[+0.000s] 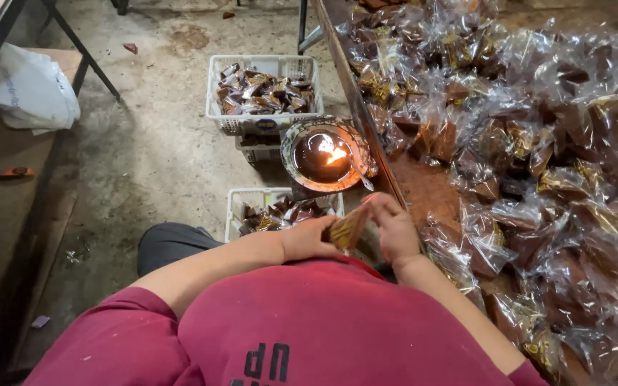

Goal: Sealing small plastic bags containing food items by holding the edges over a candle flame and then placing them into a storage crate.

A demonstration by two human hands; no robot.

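Heaped packets [538, 143] on table [430, 189] — stained concrete floor [151, 143]

Wooden table [430, 189] heaped with clear-wrapped brown packets [538, 143]; floor [159, 150] bears baskets [262, 68].

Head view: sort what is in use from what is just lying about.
In use: packet held by left hand and right hand; flame bowl; packet heap; upper basket; lower basket.
Lying about: white bag; floor scrap.
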